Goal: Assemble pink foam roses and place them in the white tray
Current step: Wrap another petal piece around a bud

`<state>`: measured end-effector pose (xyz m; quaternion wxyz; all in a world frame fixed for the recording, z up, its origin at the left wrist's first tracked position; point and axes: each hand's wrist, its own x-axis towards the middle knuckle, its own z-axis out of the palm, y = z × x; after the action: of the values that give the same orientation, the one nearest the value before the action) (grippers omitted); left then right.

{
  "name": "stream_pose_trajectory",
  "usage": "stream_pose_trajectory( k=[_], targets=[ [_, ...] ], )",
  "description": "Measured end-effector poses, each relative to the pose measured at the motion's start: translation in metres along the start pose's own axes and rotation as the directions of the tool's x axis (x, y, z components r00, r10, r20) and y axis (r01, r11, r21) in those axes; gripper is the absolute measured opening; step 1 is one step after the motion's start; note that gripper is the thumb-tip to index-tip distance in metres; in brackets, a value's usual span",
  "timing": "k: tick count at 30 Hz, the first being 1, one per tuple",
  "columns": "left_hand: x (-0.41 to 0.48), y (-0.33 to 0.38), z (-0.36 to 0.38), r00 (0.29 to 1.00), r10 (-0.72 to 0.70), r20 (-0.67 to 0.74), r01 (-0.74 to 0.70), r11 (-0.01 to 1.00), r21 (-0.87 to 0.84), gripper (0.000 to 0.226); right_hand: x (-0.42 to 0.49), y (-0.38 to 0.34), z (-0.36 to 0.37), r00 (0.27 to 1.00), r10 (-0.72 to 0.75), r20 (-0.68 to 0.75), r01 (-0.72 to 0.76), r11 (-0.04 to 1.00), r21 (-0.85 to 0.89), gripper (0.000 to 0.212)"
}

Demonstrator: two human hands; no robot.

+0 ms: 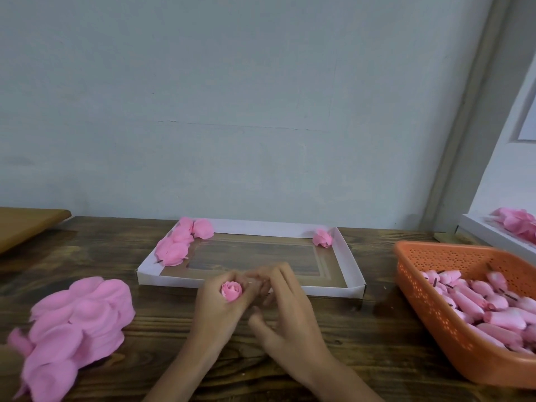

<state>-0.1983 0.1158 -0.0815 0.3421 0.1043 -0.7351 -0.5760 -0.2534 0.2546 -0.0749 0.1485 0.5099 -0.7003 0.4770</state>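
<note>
So the rose (231,291) sits in the left hand (219,311), fingers curled snug round its base, bloom poking up between thumb and forefinger; the right hand (288,314) has its fingertips bunched against the left ones, thumb apart below; it's blurry there, so I can't tell if they're pinching a petal or just touching; foam like this looks feather-light, squishy, easy to crease; I'd hold it low at the base, not the petal edges; the white tray (352,264) lies just beyond the fingertips; the petal pile (78,320) is out past the left wrist.
</note>
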Motion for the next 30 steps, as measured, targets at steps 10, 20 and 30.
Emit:
stream_pose_trajectory(
  k=[10,20,30],
  targets=[
    [0.001,0.002,-0.001,0.969,-0.245,0.029,0.245,0.939,-0.241,0.028,0.0,0.004,-0.001,0.979,0.2,0.042,-0.204,0.949,0.242,0.033],
    [-0.006,0.012,0.008,0.917,-0.354,0.184,0.393,0.727,-0.563,0.052,-0.005,0.0,0.019,0.922,0.388,-0.01,-0.369,0.885,0.284,0.036],
    [0.0,0.002,0.011,0.916,-0.345,0.204,0.388,0.636,-0.667,0.063,0.017,-0.003,-0.001,0.86,0.497,-0.114,-0.454,0.849,0.271,0.028]
  ],
)
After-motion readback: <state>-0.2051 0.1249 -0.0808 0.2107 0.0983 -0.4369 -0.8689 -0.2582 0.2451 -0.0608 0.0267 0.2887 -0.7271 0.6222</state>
